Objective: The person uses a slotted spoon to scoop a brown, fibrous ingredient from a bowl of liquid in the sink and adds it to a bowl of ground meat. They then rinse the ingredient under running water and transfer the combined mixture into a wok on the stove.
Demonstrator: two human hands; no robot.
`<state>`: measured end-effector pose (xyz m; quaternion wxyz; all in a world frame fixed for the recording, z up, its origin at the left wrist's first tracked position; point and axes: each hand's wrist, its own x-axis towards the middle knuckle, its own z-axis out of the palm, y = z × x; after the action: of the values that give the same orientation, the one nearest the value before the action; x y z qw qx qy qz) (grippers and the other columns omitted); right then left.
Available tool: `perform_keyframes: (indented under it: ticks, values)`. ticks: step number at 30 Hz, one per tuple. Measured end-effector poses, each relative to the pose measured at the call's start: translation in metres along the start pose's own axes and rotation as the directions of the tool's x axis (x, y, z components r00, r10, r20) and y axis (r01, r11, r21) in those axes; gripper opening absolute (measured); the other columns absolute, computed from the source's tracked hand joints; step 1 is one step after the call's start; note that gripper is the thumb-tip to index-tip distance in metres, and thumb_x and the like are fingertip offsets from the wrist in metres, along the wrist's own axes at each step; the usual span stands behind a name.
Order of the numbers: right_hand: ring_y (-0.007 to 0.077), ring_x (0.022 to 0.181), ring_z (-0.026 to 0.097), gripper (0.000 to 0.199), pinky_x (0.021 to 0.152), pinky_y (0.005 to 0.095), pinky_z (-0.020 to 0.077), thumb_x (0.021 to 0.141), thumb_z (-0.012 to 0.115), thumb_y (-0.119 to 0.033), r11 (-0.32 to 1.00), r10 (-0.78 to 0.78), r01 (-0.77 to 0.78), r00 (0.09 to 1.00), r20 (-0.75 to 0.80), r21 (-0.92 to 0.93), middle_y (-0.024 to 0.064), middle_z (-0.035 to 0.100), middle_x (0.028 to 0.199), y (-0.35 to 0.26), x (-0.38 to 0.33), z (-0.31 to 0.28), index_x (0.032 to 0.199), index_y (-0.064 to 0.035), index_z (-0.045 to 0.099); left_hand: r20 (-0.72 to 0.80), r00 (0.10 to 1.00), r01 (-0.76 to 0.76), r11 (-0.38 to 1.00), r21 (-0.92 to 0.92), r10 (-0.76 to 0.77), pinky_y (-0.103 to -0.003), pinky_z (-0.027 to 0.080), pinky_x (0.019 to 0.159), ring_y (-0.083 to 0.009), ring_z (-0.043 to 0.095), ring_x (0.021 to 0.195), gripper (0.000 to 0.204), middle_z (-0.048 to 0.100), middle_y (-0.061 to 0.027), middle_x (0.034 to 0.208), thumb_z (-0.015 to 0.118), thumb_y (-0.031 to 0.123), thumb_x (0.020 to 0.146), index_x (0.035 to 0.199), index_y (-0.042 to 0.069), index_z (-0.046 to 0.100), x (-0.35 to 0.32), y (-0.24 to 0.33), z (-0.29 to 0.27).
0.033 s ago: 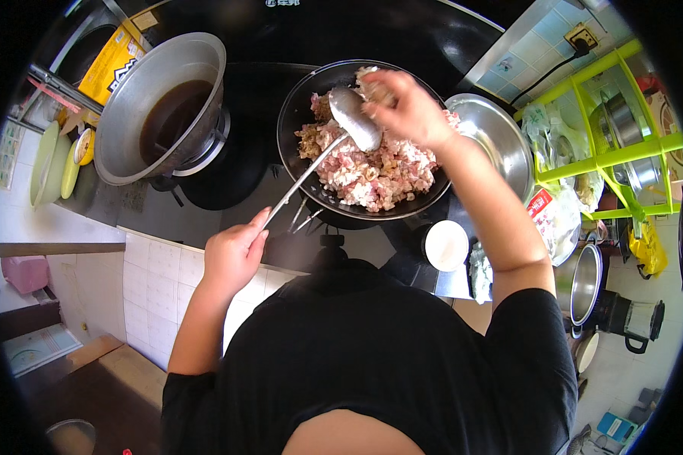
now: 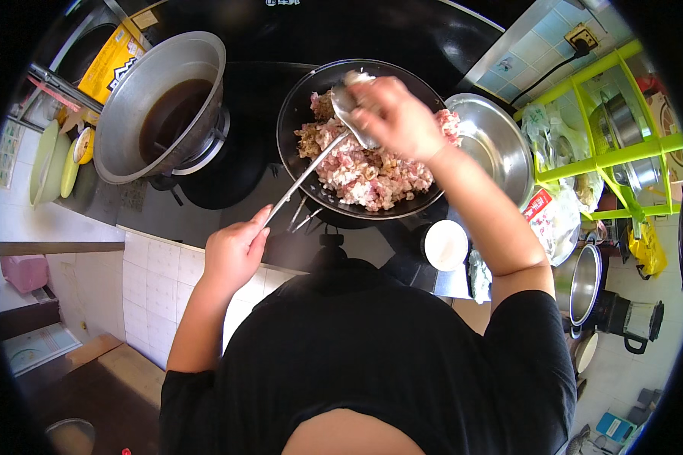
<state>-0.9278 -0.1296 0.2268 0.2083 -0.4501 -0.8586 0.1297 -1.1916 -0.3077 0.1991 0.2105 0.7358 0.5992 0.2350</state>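
Note:
My left hand (image 2: 237, 249) is closed around the handle end of a long metal ladle (image 2: 303, 180). The ladle slants up and away into a black wok (image 2: 287, 155), its bowl among raw minced meat (image 2: 376, 178). Over the far side of the wok is my right hand (image 2: 398, 121), its fingers bent against the ladle's bowl. A pale clump shows at those fingertips; what is inside the fingers is hidden. The minced meat is mostly pink and white, with a browner seasoned patch at the left.
Left on the stove stands a big grey pot (image 2: 114, 152) of dark liquid. A steel basin (image 2: 505, 171) touches the wok's right side. Nearer me is a small white-topped container (image 2: 445, 245). A green rack (image 2: 607, 159) stands at the right, with a steel pot (image 2: 584, 284) below.
My right hand has shifted slightly left and toward me, covering more of the ladle's bowl. Meat at the wok's right edge shows more now. My left hand stays put.

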Motion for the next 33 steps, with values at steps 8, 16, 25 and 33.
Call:
perform_keyframes:
  ticks: [8,16,25,33]
  values:
    - [0.0280,0.107,0.049,0.021,0.089,0.0380,0.0414,0.083,0.052,-0.028,0.990,-0.140,0.141,0.987,0.074,-0.002,0.0101,0.053,0.117,0.004,0.021,0.029,0.098,-0.0255,0.066,0.026,1.000,-0.015,1.000,-0.009,0.015,-0.033,0.043,0.049,-0.0234,0.052,0.050,0.033,0.054,-0.0089,0.059,0.061,0.010,0.079,0.111,0.011,0.060,-0.001,0.000,0.004]
    - [0.0218,0.094,0.060,0.024,0.083,0.0328,0.0502,0.089,0.050,-0.019,-0.043,0.329,-0.546,0.783,0.528,0.837,0.0107,0.060,0.104,0.046,0.020,0.002,0.107,-0.0035,0.057,-0.055,0.998,-0.056,0.940,-0.335,0.039,-0.026,0.039,0.046,-0.0096,0.044,0.048,0.035,0.040,-0.0034,0.054,0.055,0.005,0.084,0.119,0.005,0.055,-0.006,-0.017,0.016]
    - [0.0226,0.087,0.058,0.034,0.075,0.0323,0.0484,0.084,0.057,-0.020,0.309,0.718,-0.179,0.688,-0.105,0.934,0.0133,0.057,0.099,0.008,0.017,0.034,0.112,-0.0050,0.045,0.579,0.814,0.571,-0.116,-0.813,-0.044,-0.020,0.032,0.035,-0.0039,0.032,0.036,0.040,0.034,0.0046,0.053,0.035,0.014,0.095,0.132,0.002,0.034,0.029,0.008,-0.002]
    - [0.0272,0.088,0.061,0.036,0.077,0.0342,0.0474,0.079,0.059,-0.019,0.949,0.183,-0.147,0.977,-0.106,0.277,0.0181,0.061,0.093,0.006,0.008,0.029,0.111,-0.0037,0.054,0.629,0.776,0.629,-0.123,-0.768,0.043,-0.021,0.034,0.030,-0.0039,0.030,0.031,0.039,0.028,0.0055,0.049,0.031,0.014,0.096,0.132,0.000,0.032,0.039,0.021,-0.004]
